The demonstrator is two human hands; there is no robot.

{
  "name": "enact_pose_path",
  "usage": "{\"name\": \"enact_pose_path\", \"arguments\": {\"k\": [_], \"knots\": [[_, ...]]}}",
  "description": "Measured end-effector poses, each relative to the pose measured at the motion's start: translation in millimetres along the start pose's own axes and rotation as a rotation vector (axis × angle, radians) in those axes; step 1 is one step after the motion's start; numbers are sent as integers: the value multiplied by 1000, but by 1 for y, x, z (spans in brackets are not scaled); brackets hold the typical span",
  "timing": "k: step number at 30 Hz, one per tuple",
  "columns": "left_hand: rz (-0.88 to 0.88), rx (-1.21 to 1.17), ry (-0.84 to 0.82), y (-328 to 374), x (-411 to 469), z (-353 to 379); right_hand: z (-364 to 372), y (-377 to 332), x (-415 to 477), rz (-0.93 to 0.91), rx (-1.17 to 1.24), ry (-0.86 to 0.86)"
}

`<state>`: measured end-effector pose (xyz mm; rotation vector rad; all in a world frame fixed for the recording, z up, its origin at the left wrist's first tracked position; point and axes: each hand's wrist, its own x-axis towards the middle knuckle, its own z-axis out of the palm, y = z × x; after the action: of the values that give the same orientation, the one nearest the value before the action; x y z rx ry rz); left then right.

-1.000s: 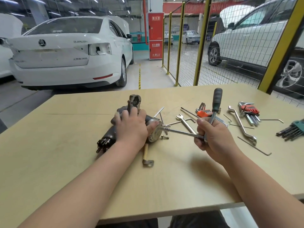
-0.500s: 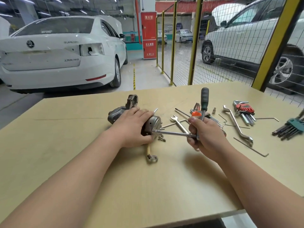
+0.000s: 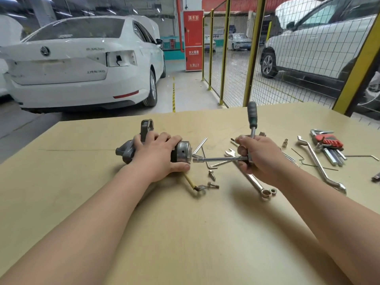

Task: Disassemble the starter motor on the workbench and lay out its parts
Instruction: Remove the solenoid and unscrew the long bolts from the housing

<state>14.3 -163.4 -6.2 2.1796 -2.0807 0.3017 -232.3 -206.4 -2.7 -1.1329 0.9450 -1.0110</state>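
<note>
Workshop scene, seen from over a person's bare arms at a pale wooden counter (image 3: 185,233). The starter motor (image 3: 182,154) lies on its side near the counter's middle, nose housing to the left, round metal end cap facing right. The left hand (image 3: 158,157) holds it down, fingers (image 3: 162,138) curled over the top & thumb under the cap's rim. The right hand (image 3: 261,157) grips a socket wrench (image 3: 222,159), fingers wrapped tight round its head. The bar runs level to the cap's face & the dark handle sticks up. Can't tell if the socket is seated on a fastener.

Progress, at a guess: early. Two loose bolts (image 3: 212,175) & a yellow lead (image 3: 189,180) w/ ring terminal lie just in front of the motor. A small nut (image 3: 273,190) sits beside a combination spanner (image 3: 257,187). So some fasteners look to be out. Motor body is in one piece, cap on. Left to do: cap fasteners, cap, internals, then laying parts out. Hex keys (image 3: 329,141) lie off to the right.
</note>
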Motion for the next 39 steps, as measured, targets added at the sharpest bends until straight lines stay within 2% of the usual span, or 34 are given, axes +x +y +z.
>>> {"name": "enact_pose_path", "arguments": {"k": [7,11,24,39], "knots": [[14,-57,-82,-12,5,1,5,14,28,89,74,-25],[44,-11,-53,-14,7,1,5,16,28,140,115,-44],[22,-68,-18,-12,3,3,4,13,25,191,127,-88],[20,-82,-11,-13,3,3,7,11,21,436,268,-47]]}}
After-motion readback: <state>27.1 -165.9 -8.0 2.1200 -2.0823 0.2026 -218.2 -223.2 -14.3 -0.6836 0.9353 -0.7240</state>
